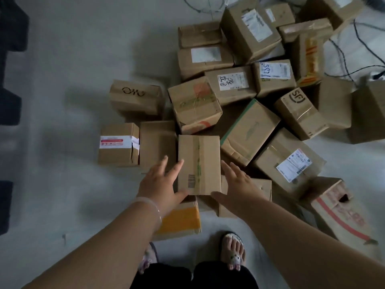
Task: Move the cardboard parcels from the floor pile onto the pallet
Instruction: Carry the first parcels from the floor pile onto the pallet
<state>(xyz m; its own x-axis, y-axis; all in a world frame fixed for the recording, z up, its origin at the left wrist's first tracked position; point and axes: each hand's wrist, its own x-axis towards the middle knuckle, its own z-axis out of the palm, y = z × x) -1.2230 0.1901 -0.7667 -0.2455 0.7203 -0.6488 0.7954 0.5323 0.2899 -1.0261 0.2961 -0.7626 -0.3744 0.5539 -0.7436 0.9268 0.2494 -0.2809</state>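
Note:
A plain cardboard parcel (199, 163) with green-printed tape and a barcode lies at the near edge of the floor pile. My left hand (161, 181) sits against its left side, fingers straight and thumb under its near left corner. My right hand (235, 184) is at its right side, fingers spread and straight, thumb at the near right corner. Several more parcels lie around it, among them one with a red and white label (118, 143) and one marked in black pen (136, 97). The dark pallet (10, 59) shows at the left frame edge.
A yellow-taped box (181, 220) lies under my left wrist, a red-striped box (337, 207) at the right. Black cables (354, 49) run over the floor at the top right. My sandalled feet (232, 250) stand on the grey floor just behind the pile.

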